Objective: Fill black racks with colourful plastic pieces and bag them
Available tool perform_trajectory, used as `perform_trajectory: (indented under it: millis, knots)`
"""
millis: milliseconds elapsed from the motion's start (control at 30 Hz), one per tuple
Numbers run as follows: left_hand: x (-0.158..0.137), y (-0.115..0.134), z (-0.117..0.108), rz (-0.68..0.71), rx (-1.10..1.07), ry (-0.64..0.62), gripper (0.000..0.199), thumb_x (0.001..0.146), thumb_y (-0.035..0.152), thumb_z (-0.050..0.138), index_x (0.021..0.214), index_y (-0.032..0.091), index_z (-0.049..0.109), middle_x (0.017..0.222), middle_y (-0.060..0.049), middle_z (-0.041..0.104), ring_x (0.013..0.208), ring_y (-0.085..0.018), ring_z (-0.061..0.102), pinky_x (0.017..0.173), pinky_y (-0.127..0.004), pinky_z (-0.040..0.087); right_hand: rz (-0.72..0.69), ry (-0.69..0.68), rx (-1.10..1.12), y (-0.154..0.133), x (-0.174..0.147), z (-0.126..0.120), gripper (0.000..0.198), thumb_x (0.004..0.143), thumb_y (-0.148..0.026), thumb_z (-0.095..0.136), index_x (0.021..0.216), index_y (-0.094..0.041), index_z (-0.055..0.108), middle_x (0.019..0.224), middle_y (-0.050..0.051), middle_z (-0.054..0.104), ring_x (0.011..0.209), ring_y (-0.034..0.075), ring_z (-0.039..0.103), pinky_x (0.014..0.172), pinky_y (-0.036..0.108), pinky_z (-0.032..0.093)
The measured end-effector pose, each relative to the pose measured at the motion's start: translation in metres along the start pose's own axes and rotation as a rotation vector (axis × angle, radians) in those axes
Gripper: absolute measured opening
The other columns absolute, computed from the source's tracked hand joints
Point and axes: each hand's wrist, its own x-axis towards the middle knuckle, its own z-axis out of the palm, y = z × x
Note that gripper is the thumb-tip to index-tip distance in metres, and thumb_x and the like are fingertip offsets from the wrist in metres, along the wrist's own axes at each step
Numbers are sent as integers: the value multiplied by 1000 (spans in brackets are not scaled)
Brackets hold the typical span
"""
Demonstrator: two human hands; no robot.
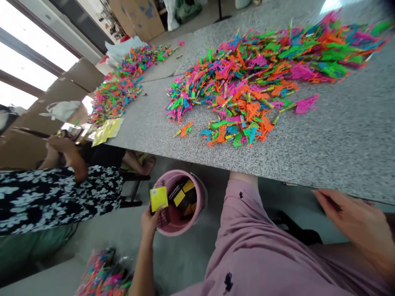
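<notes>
My left hand (149, 224) is closed around a flat black piece with a yellow label (159, 199), held over the left rim of a pink bucket (202, 193). A grid-like pattern shows on the dark part below the label. Inside the bucket lie several similar black pieces with yellow labels (179, 198). My right hand (358, 224) is beside the front edge of the table, to the right of my knee, slightly blurred. Its thumb and fingers are apart, and nothing shows in it. On the speckled grey table (333, 139) lies a big heap of small bright plastic toy guns (247, 78).
A second heap of colourful toys (117, 90) lies farther left, near yellow packets (108, 130). A person in a black-and-white patterned garment (61, 197) sits at left, hands near the table. Bagged colourful toys (105, 275) are at lower left. Cardboard (135, 18) stands behind.
</notes>
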Motion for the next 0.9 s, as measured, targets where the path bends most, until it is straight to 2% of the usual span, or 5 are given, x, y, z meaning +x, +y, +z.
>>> perform_trajectory:
  millis: [133,300,433,733,900]
  knots:
    - [1,109,1,321,-268,-58,51,96,55,35,128,22,56,110,-7,72,93,-28,71,78,-45,60,266,20,373,-25,36,-11,28,91,-41,61,115,-28,63,96,5,74,77,19,69,72,31,52]
    - [12,335,76,978,-255,-519,36,87,46,64,113,22,69,99,-1,76,87,-21,71,78,-31,60,707,95,951,-9,88,-4,59,90,-57,52,138,-24,44,121,14,65,95,24,68,77,39,56]
    - [3,467,125,1237,-166,-515,33,87,33,66,118,21,67,112,-4,73,102,-23,68,93,-36,54,918,161,566,58,86,10,54,91,-58,45,116,-15,63,103,16,69,96,29,65,87,50,52]
    - [-37,463,188,1401,118,-66,63,94,34,45,150,8,32,157,-19,30,148,-35,20,120,-57,15,219,-222,184,34,82,18,56,102,-42,31,153,-19,31,156,7,36,146,22,28,120,44,24]
    - [-34,463,191,1443,234,65,65,94,32,44,152,6,28,156,-22,31,146,-35,26,119,-55,22,225,-315,179,28,92,25,60,103,-45,26,157,-19,18,161,5,24,149,19,19,121,42,19]
